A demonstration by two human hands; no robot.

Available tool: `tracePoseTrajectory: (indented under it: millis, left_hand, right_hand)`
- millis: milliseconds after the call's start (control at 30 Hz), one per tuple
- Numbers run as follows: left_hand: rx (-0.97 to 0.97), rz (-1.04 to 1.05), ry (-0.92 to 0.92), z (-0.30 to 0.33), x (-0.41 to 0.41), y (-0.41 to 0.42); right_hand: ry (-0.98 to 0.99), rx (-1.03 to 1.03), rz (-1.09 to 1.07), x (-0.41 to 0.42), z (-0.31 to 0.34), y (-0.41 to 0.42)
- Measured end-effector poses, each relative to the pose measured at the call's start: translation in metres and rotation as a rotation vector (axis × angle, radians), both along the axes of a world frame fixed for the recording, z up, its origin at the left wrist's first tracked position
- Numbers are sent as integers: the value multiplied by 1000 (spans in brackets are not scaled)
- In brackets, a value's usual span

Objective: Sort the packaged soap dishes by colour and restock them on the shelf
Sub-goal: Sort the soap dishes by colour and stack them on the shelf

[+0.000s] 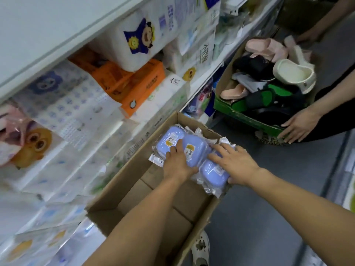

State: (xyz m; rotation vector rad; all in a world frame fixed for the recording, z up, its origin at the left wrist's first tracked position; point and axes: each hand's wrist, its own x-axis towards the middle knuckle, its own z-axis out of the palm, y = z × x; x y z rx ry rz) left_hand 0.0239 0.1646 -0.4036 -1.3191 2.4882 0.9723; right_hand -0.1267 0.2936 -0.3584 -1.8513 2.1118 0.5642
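Three lilac packaged soap dishes [194,150] in one cardboard box [134,189]; left hand [177,164] gripping the middle, right hand [233,164] clasping the nearest, fingers spread.

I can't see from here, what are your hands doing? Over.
Left hand and right hand both on blue soap dishes in cardboard box. None shelved yet. Nothing blocking.

Three packaged soap dishes [194,153], lilac-blue, rounded, each sealed in clear crinkled plastic. Yellow-and-white labels on two of them. Lay touching in a row at the far end of the open cardboard box [119,191].
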Motion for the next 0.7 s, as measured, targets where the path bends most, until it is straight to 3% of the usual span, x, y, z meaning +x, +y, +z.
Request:
tracePoseTrajectory:
  millis: [333, 700]
  left_hand:
    - [-62, 433, 373, 113, 105, 2]
    - [-378, 657, 677, 267, 207, 22]
  right_hand:
    - [-288, -399, -182, 36, 82, -19]
    - [-539, -768, 68, 120, 207, -80]
